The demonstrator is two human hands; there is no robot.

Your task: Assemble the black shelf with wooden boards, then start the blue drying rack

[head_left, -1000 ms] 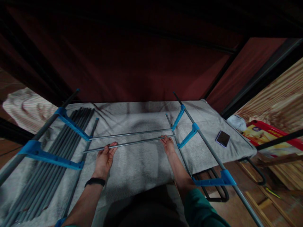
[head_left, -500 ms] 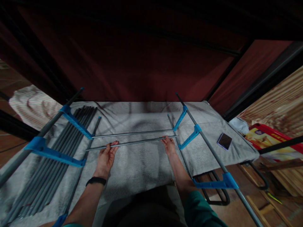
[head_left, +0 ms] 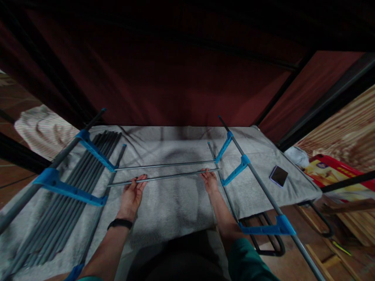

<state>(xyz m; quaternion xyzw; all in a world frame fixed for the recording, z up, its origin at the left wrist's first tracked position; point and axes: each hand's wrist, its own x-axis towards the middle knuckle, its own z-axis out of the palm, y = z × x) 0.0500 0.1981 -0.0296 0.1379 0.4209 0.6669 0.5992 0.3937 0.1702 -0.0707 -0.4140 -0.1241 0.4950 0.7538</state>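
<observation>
A thin grey metal rod (head_left: 170, 176) lies crosswise over a grey towel-covered table (head_left: 172, 203). My left hand (head_left: 131, 194) grips it near its left end, fingers curled under. My right hand (head_left: 210, 181) pinches it near the right end, beside a blue plastic bracket (head_left: 236, 170). A second rod (head_left: 164, 165) sits parallel just beyond, joined to blue brackets at both sides. Grey side poles with blue brackets run along the left (head_left: 63, 187) and the right (head_left: 263, 192).
A bundle of several loose grey rods (head_left: 58, 207) lies on the towel at the left. A phone (head_left: 278, 175) rests at the table's right. A red box (head_left: 328, 171) and wooden slats lie on the floor to the right. A dark red wall stands behind.
Both hands stay on the front rod in the same grip. The view has shifted slightly; nothing else has visibly moved.
</observation>
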